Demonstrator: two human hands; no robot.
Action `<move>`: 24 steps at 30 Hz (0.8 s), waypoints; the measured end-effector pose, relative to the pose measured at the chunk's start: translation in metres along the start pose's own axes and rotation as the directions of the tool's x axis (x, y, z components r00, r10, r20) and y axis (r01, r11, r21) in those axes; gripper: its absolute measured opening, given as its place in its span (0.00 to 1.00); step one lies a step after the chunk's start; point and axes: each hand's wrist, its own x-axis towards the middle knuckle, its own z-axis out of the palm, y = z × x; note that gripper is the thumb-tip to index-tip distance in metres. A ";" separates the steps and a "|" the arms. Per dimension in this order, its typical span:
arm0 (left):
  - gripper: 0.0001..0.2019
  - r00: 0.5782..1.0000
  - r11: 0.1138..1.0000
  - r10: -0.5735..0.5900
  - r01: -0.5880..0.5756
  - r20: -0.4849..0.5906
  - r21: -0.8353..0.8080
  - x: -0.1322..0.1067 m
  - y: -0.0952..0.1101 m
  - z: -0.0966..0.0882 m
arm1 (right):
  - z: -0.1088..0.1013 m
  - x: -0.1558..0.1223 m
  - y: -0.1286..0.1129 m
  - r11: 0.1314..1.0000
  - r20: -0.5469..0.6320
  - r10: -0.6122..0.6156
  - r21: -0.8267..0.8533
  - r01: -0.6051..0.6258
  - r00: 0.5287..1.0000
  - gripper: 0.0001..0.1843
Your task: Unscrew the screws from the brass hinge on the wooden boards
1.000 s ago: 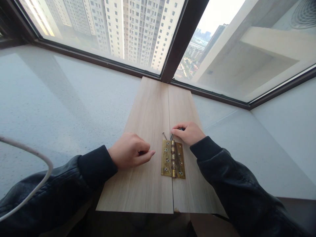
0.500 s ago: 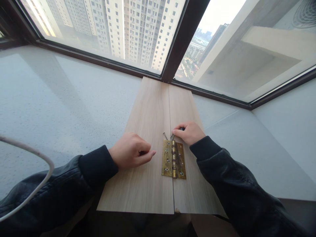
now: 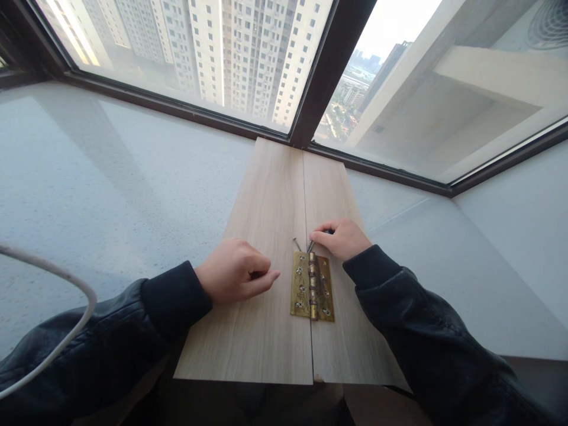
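Note:
Two pale wooden boards [image 3: 266, 207] lie side by side on a white sill, their seam running away from me. A brass hinge [image 3: 312, 286] lies flat across the seam near the front. My left hand [image 3: 235, 270] rests on the left board beside the hinge, fingers curled in with the forefinger tip on the wood. My right hand [image 3: 341, 238] sits just beyond the hinge's top right corner, fingers pinched on a screw [image 3: 310, 245]. A second loose screw [image 3: 296, 243] lies just left of it.
The white speckled sill [image 3: 110, 177] spreads left and right of the boards. A dark window frame [image 3: 310, 100] stands at the boards' far end, with tall buildings outside. A white cable [image 3: 66, 284] loops at the lower left.
Almost nothing has moved. My right hand has shifted very slightly at the screw; my left hand and the hinge stay where they were.

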 end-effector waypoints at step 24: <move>0.21 1.000 1.000 -0.025 0.025 0.003 0.003 -0.001 0.001 0.000 | 0.000 0.015 -0.007 0.984 0.124 -0.174 0.048 0.169 0.977 0.05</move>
